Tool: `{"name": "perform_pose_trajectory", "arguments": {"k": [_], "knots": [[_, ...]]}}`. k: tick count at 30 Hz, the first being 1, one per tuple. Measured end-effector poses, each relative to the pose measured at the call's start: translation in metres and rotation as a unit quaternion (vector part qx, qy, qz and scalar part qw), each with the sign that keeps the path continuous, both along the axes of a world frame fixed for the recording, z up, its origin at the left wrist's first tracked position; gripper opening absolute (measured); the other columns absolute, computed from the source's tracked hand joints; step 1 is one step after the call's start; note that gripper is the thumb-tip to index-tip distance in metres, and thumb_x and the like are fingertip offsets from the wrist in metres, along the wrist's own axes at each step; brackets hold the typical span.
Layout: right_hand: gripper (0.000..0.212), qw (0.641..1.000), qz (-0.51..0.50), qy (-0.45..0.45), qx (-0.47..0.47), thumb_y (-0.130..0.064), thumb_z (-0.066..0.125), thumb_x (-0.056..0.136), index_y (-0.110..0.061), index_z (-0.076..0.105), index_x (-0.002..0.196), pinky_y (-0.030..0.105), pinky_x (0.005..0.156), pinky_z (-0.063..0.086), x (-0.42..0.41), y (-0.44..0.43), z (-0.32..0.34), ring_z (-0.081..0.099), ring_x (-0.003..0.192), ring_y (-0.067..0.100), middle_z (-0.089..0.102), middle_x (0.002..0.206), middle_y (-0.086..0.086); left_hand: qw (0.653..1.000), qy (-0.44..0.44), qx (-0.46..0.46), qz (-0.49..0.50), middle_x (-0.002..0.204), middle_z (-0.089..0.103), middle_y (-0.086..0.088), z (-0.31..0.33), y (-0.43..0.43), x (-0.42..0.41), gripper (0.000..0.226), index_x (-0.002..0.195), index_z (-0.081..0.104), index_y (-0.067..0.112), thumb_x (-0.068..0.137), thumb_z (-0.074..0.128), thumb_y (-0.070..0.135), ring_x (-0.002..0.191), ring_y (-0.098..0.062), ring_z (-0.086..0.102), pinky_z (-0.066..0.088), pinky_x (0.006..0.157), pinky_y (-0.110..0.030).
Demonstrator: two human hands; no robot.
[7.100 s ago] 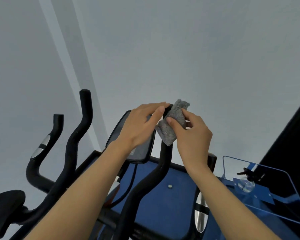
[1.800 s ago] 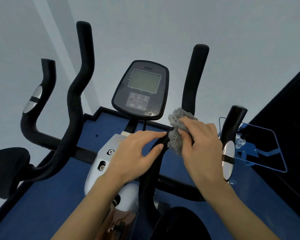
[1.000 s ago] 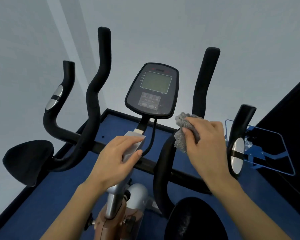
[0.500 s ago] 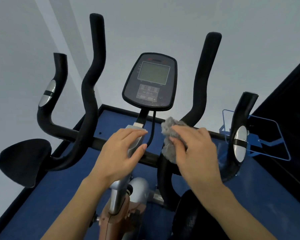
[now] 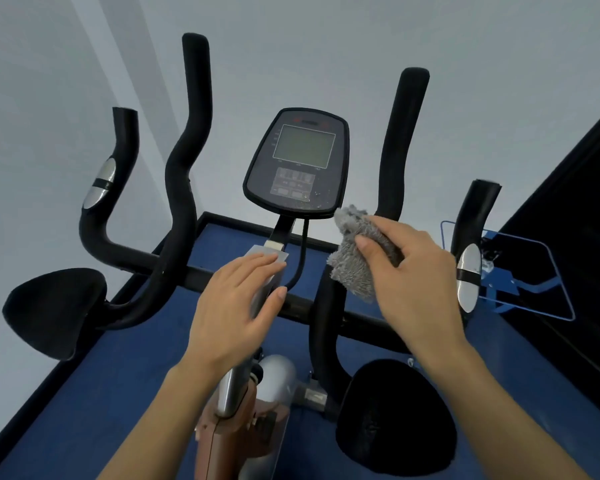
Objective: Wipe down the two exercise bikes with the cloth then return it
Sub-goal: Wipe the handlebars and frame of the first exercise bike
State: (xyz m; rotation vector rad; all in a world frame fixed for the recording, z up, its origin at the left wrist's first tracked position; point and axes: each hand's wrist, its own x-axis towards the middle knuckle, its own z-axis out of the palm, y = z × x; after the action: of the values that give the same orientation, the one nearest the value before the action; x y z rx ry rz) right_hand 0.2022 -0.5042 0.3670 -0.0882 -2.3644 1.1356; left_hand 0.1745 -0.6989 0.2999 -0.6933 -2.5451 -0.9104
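Nearest, the left hand (image 5: 238, 306) still lies flat, fingers straight, on the silver stem (image 5: 267, 254). Beyond it the right hand (image 5: 416, 282) grips the grey cloth (image 5: 355, 252), which has slid back up the inner right handlebar (image 5: 400, 140) to just beside the console (image 5: 297, 164). Seconds earlier both hands worked that bar's tip, so the wiping looks unfinished.

Console (image 5: 297, 164) centred, atop stem (image 5: 268, 255). Left inner bar (image 5: 184, 168) and right inner bar (image 5: 400, 143) flank it. Left hand (image 5: 236, 306) rests on stem, below console. Right hand (image 5: 420, 275) holds cloth (image 5: 350, 261) against right inner bar, just below-right of console. Arm pad (image 5: 52, 310) far left.
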Motion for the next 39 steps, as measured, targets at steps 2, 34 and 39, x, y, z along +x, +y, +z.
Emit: {"name": "perform_pose_trajectory", "arguments": {"k": [2,34,39], "knots": [[0.023,0.998,0.026,-0.018,0.055,-0.022,0.060,0.086,-0.026,0.063,0.109,0.002,0.072,0.033,-0.002,-0.005,-0.006,0.048,0.082,0.003,0.048,0.083,-0.032,1.000,0.001,0.009,0.012,0.121,0.052,0.015,-0.001,0.001,0.000,0.039,0.116,0.063,0.016,0.089,0.044,0.037,0.116,-0.002,0.045,0.029,0.100,-0.017],[0.026,0.997,-0.038,-0.008,-0.070,-0.034,0.062,0.083,-0.034,0.063,0.109,0.008,0.073,0.044,0.020,0.003,-0.015,0.055,0.084,-0.009,0.054,0.085,-0.026,1.000,0.006,-0.005,0.001,0.126,0.058,0.000,0.002,-0.001,0.005,0.042,0.116,0.062,0.011,0.087,0.044,0.036,0.120,-0.016,0.049,0.037,0.101,-0.032],[0.027,0.999,0.015,0.009,0.029,-0.022,0.066,0.081,-0.024,0.064,0.108,0.005,0.078,0.037,0.024,-0.007,-0.014,0.051,0.090,0.000,0.047,0.090,-0.037,0.999,-0.015,-0.052,0.004,0.139,0.043,0.005,-0.003,-0.004,0.002,0.048,0.129,0.051,0.018,0.091,0.036,0.042,0.135,-0.007,0.028,0.015,0.112,-0.022]]}}
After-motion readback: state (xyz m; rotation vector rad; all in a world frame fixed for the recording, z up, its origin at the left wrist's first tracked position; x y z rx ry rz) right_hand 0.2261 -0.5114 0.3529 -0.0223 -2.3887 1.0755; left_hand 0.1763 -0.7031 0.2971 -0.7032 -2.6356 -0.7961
